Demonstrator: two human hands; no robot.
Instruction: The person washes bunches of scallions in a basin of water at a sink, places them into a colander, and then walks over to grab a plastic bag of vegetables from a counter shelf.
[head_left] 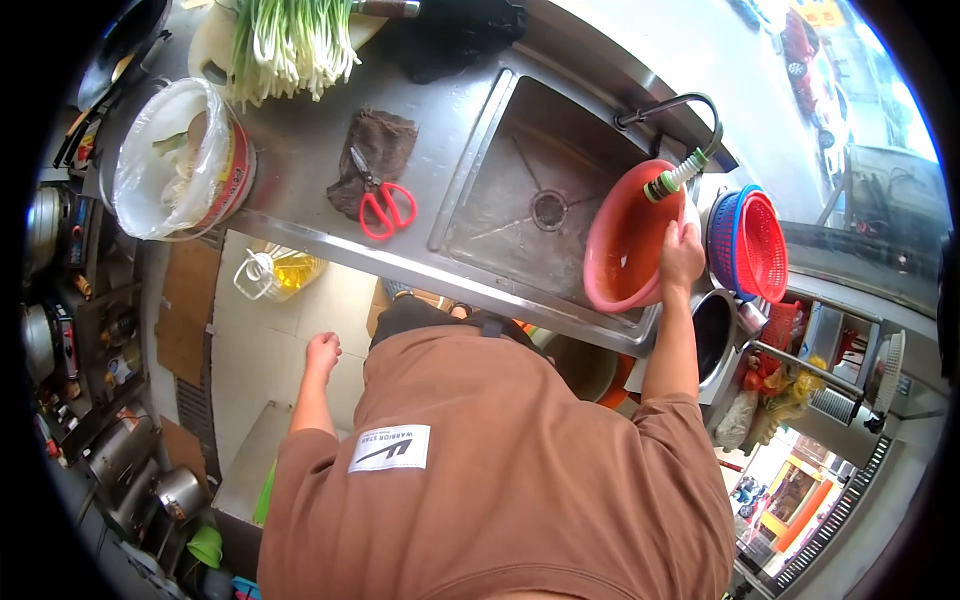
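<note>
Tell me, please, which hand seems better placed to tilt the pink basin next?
Most likely the right: the right hand grips the pink basin by its rim, while the left hand hangs off to the left, away from the sink.

I count one left hand (322,355) and one right hand (682,255), two in all; one pink basin (601,240), one tap (684,172), one sink (510,160) with one drain (549,210), one steel desk (300,150), one pair of scissors (372,182), one brown cloth (390,140), one lined bucket (238,175), one bunch of green onions (285,50), one oil jug (290,272) and, from here, at least two baskets (766,250)
</note>
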